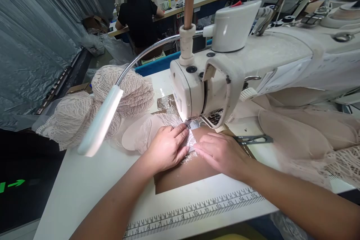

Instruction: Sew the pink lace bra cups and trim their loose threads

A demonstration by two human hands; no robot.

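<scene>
My left hand (168,146) lies beside the needle area of a white sewing machine (185,86), fingers pressed together on a piece of pale lace fabric (192,140). The fingertips are close to the presser foot (188,123), under a bright light. On the other side my right hand (221,152) is closed, its fingertips pinching the near right edge of the same lace. More of that lace, with a smooth beige cup (136,137), spreads out left of my left hand. Brown tape (180,182) covers the tabletop beneath both hands.
A bundle of lace pieces (120,93) sits at the left. A lamp on a bent neck (101,120) hangs above the table. Thread snips (253,140) and beige fabric (298,120) lie to the right. A printed ruler (194,213) runs along the front. A person (137,15) sits farther back.
</scene>
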